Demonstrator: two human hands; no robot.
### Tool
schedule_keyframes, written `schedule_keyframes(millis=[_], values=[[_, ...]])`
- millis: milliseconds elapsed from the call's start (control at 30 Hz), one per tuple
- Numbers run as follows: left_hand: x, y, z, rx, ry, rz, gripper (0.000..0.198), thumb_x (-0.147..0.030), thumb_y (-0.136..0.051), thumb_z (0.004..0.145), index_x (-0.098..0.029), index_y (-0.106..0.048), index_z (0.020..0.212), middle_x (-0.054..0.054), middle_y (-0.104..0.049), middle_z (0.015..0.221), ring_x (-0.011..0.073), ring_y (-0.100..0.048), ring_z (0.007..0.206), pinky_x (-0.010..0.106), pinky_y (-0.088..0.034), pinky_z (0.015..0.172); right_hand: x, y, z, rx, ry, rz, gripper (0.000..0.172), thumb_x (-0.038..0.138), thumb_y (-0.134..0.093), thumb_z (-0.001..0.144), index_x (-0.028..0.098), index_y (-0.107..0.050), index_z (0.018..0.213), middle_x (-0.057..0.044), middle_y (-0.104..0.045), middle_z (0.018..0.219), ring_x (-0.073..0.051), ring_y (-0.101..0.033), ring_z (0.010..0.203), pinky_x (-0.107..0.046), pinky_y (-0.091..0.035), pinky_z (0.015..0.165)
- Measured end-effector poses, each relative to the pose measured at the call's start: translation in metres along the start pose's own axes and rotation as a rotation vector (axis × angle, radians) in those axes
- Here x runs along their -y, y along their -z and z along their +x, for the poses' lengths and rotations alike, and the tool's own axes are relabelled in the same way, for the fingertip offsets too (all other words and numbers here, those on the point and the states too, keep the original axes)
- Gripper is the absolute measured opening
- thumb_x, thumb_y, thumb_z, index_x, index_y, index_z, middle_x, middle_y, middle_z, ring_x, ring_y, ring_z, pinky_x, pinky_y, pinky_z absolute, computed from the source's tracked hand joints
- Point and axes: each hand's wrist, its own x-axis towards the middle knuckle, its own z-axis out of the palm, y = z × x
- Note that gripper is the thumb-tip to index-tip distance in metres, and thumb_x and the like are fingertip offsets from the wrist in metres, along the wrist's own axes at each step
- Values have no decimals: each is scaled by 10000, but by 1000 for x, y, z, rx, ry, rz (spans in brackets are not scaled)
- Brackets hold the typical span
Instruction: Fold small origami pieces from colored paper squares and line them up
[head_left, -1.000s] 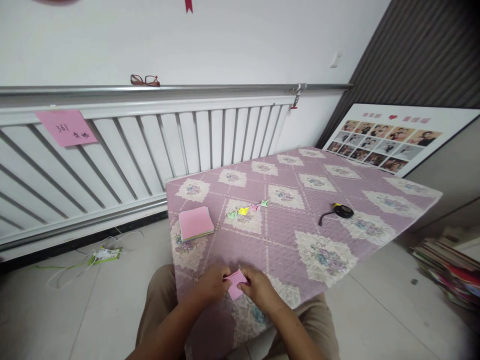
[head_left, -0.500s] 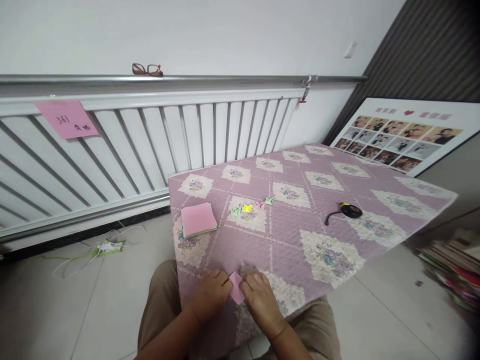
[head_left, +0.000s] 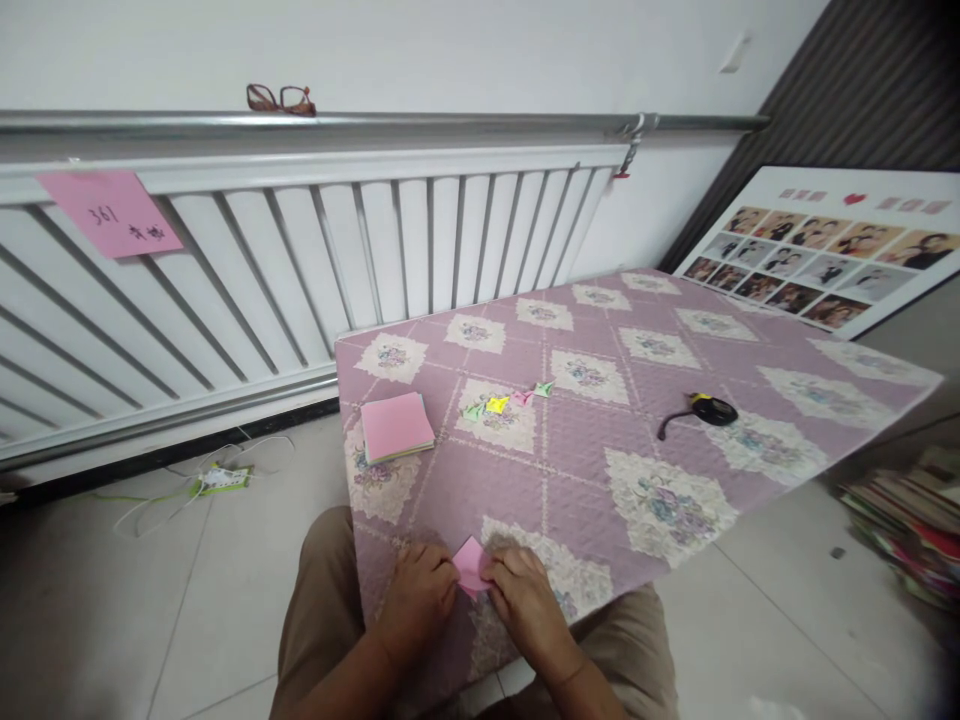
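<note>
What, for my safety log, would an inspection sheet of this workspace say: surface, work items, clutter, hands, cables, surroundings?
Surface: purple and cream patterned tablecloth.
Work items: pink paper; paper stack; four small folded papers in a row.
Clutter: tape measure on the tablecloth.
Hands: left hand and right hand both holding the pink paper.
Cables: thin cables on the floor beside a power strip.
Surroundings: radiator, glasses on the pipe, pink note, photo board.

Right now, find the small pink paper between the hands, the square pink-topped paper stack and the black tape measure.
Small pink paper (head_left: 472, 565), head view: middle of its face.
Square pink-topped paper stack (head_left: 397, 428), head view: top sheet.
Black tape measure (head_left: 718, 411), head view: its case.
</note>
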Motion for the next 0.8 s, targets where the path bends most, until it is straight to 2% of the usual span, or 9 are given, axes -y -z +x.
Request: schedule_keyframes(millis=[167,333,567,800], values=[[-1,3,1,-27,83,-61,112,-137,-599,831,-222,-647,776,-4,-613,877,187,-517,883,352,-334,828,0,1,1,-19,-48,62,150,105,-648,776,242,-623,832,-9,-617,915,-193,-527,889,-339,-365,835],[-5,8,5,5,113,-67,105,-154,-592,833,-201,-635,750,14,-603,858,195,-515,878,343,-341,810,9,2,5,-8,-125,81,205,154,-738,702,268,-633,835,13,-615,884,-198,-523,893,-347,-342,840],[-3,11,10,75,151,-72,112,-204,-583,851,-197,-632,751,18,-607,869,199,-520,896,343,-344,827,16,-3,11,-6,-169,-1,98,175,-669,777,270,-651,760,14,-623,847,-187,-530,876,-349,-322,833],[2,18,20,207,219,-79,103,-263,-589,849,-203,-647,790,18,-612,905,195,-537,909,314,-362,802,18,-1,14,-16,-170,-20,174,218,-632,808,311,-677,948,-7,-637,875,-200,-550,877,-362,-340,820]])
